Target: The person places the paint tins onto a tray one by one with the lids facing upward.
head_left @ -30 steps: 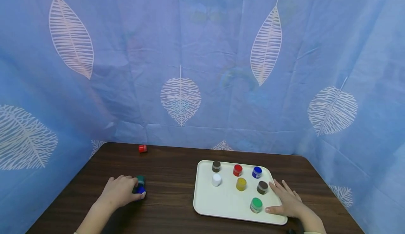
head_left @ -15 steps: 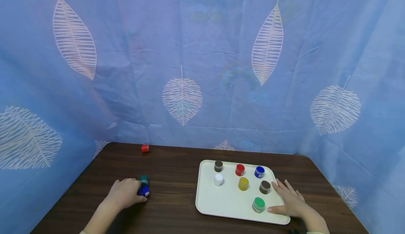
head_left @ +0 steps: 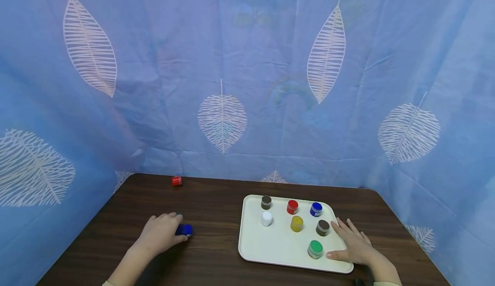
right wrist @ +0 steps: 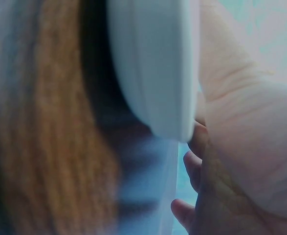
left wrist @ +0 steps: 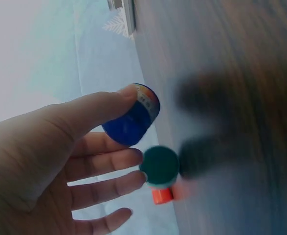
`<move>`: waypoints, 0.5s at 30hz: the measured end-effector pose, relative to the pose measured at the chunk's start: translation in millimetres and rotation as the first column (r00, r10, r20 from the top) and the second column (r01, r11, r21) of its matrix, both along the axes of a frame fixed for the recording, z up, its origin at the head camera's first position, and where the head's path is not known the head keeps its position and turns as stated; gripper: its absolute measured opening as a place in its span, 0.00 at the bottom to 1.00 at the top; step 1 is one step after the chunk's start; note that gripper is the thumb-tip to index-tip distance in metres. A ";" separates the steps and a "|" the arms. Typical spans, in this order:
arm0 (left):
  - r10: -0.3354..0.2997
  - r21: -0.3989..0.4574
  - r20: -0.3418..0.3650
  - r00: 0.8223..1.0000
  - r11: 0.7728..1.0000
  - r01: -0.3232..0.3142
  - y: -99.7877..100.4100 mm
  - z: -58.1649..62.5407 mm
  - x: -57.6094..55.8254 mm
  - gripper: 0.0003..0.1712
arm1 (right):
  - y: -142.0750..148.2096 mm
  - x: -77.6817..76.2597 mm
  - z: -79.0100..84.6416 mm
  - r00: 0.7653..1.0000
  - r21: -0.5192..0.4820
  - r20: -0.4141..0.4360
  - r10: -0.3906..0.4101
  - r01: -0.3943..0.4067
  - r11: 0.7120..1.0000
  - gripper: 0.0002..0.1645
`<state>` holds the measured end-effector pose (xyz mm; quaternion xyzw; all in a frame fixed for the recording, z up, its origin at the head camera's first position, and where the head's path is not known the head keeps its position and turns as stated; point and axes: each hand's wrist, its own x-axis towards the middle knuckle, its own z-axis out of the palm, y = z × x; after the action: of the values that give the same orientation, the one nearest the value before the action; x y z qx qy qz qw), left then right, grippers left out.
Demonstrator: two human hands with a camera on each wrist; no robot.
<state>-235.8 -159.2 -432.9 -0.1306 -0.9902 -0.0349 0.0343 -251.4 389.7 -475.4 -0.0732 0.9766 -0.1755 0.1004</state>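
My left hand (head_left: 160, 233) pinches a small blue paint jar (head_left: 186, 230) between thumb and forefinger. In the left wrist view the blue jar (left wrist: 130, 125) is tilted, its label near the thumb tip, and a gap shows between it and the table. Just beyond the fingertips stands a dark green paint jar (left wrist: 160, 165), mostly hidden behind the hand in the head view. My right hand (head_left: 355, 247) rests with spread fingers on the right rim of a white tray (head_left: 270, 247). Nearest to it on the tray are a bright green jar (head_left: 315, 249) and a dark brown jar (head_left: 322, 228).
Also on the tray stand a white jar (head_left: 266, 218), a yellow jar (head_left: 297, 224), a red jar (head_left: 292, 207), a blue-lidded jar (head_left: 316, 209) and another dark jar (head_left: 266, 202). A red jar (head_left: 176, 181) lies near the table's back edge. A blue leaf-patterned curtain (head_left: 247, 84) hangs behind.
My left hand has moved right with the blue jar, away from the dark green jar, which is now mostly covered by the hand. The right hand stays on the tray rim.
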 end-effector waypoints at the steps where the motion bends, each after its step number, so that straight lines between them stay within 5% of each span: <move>1: -0.007 0.005 -0.015 1.000 1.000 0.007 1.8 0.2 0.5 0.27 | -0.3 0.1 0.1 1.000 -0.002 0.004 -0.002 0.002 1.000 0.62; 15: -0.139 0.056 -0.207 0.968 0.986 0.154 38.5 -2.3 1.9 0.21 | -0.7 1.4 1.0 1.000 -0.027 0.007 -0.001 0.001 1.000 0.61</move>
<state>-233.8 -120.7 -435.2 -0.2049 -0.9673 -0.0595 0.1368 -250.0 389.0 -474.4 -0.0734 0.9739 -0.1889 0.1026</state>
